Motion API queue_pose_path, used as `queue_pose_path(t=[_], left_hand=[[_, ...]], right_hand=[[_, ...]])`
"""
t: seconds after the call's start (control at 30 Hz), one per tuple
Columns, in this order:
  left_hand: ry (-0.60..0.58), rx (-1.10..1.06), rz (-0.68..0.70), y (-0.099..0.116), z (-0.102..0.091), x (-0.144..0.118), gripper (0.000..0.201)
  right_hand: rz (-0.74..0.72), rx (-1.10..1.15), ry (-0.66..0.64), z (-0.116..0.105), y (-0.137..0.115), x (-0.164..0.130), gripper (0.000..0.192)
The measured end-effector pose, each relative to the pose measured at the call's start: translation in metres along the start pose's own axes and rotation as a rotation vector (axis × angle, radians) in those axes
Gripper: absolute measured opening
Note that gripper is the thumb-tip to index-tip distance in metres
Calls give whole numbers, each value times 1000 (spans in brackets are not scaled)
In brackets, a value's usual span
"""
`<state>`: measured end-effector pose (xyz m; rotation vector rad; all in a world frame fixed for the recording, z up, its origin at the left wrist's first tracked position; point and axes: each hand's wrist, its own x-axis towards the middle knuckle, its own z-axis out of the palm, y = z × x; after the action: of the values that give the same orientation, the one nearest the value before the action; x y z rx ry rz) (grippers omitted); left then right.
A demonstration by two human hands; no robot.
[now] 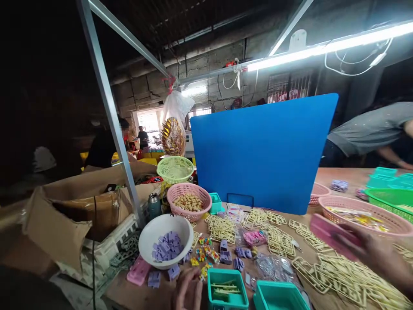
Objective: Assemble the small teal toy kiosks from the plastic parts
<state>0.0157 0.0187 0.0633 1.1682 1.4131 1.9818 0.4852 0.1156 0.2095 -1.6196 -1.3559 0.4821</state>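
— What has the right hand (pixel 371 252) got?

— A flat pink piece (pixel 327 234), fingers closed round its end, held just above the bench (pixel 351 176), in front of the pink basket (pixel 361 215). It is blurred, so I cannot tell what kind of piece it is.

— And the left hand (pixel 187 292)?

— Low at the near edge, fingers loosely curled, holding nothing I can see. It sits just beside the teal tray (pixel 226 288), near the white bowl (pixel 166 241) of purple pieces (pixel 167 249).

— What could go wrong?

— I'd judge the clutter is the danger. The yellow frames (pixel 338 275) lie right under the right hand; a low sweep could snag them and drag the loose beads (pixel 203 254) along. The grip is only on one end of the pink piece, so a knock against the basket rim might twist it free.
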Motion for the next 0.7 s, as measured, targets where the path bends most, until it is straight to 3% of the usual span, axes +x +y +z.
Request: queue_pose_path(t=[0.07,0.13,0.17,0.3,0.4,0.57,0.7], left_hand=[[-63,-34,37,16,6,2,37],[-140,-111,-22,34,13,3,42],[-182,-153,-70,42,15,3,48],[-437,-349,-250,64,14,14,74],[-606,-410,-353,76,8,26,74],[-388,-386,-412,102,4,26,54],[-377,-379,-462,106,2,26,61]], right_hand=[[-4,106,-145,36,-26,-21,52],[7,270,-458,77,-61,-52,59],[2,329,-551,97,-77,-69,63],[-161,388,-776,151,-123,-120,65],[-231,364,-852,169,-137,-132,64],[-130,583,-803,178,-150,-139,61],[-60,657,-728,185,-146,-139,56]])
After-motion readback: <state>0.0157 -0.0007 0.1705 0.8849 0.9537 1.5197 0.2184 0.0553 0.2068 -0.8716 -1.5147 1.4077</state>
